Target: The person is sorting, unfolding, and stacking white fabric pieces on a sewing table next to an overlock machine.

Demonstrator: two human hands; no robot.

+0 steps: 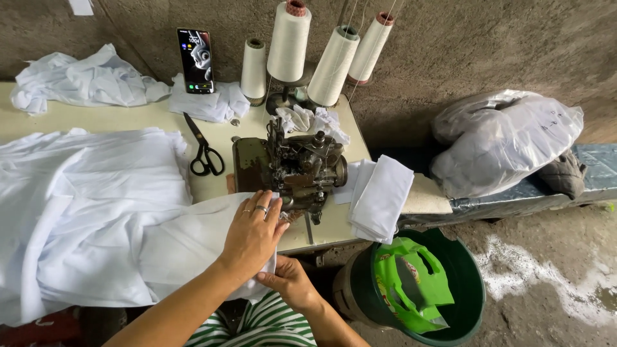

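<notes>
My left hand (254, 234), with rings on two fingers, lies flat on a large white fabric (96, 212) and presses its edge against the foot of a dark overlock sewing machine (302, 164). My right hand (289, 283) is lower, at the table's front edge, pinching the same fabric's hanging edge from beneath. The fabric spreads to the left over the pale table (128, 115).
Black scissors (204, 151) lie left of the machine. A phone (195, 60) leans on the wall beside several white thread cones (289, 42). Folded white pieces (382, 196) hang at the right, above a green bucket (469, 283). A stuffed plastic bag (508, 138) sits on a bench.
</notes>
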